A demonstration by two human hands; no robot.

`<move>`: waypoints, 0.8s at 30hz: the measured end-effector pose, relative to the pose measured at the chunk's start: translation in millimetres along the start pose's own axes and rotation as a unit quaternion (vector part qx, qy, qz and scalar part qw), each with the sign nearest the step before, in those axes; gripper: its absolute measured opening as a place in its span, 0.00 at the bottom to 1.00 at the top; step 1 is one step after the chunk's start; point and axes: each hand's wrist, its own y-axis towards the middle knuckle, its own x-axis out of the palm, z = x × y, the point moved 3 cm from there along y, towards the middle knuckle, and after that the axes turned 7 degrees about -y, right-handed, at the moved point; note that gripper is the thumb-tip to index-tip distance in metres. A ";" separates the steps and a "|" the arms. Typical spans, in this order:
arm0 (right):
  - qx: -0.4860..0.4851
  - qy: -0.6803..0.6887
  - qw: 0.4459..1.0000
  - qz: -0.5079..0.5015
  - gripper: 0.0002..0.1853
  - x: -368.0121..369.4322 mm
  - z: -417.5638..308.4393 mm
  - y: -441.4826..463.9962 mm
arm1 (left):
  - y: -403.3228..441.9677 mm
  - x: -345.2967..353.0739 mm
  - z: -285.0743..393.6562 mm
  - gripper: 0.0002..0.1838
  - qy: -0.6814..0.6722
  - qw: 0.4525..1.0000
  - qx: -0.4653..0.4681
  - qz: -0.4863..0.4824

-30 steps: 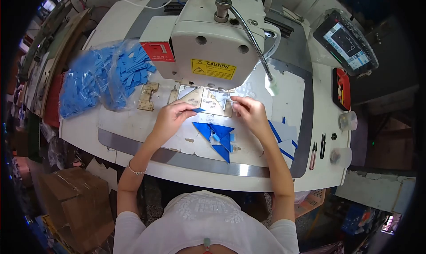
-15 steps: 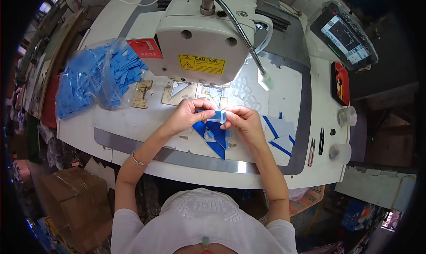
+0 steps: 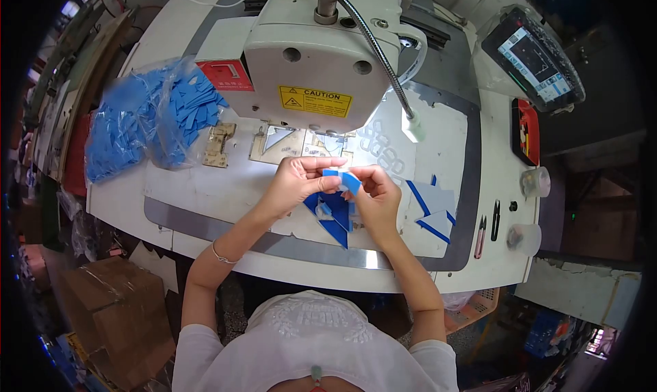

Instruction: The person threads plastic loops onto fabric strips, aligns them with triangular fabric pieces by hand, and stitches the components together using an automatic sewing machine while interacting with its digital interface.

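A second ago my left hand (image 3: 294, 180) had the small bright-blue flexible strip (image 3: 350, 181) by itself, with my right hand (image 3: 379, 192) well apart. Now both hands are on it, left thumb and fingers pinching one side, right ones pinching the other, and it looks curved instead of flat. So I'd say both hands are tied up with this one bit for the moment. It's just in front of the tan flat template plates (image 3: 263, 152), above the dark-blue triangular pieces (image 3: 334, 230) on the white worktop (image 3: 239, 187). Can't tell if it's touching those, or what the pale bit against it is.
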 end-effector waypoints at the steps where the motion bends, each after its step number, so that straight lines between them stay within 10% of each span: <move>1: -0.036 -0.072 0.996 0.031 0.04 -2.0 -4.3 -0.7 | 0.3 6.0 0.8 0.20 -0.002 0.999 0.032 -0.005; 6: -0.192 -0.277 0.937 0.092 0.05 -7.8 -12.2 -6.5 | -2.7 25.2 3.9 0.21 0.063 0.988 0.138 -0.011; 19: 0.065 0.068 0.983 -0.156 0.09 -42.0 9.4 -21.6 | 4.3 32.8 -11.2 0.14 0.009 0.996 -0.029 -0.080; 24: 0.093 0.086 0.990 -0.055 0.04 -88.2 31.1 -42.5 | 28.2 52.7 -16.7 0.14 0.108 0.981 -0.023 -0.159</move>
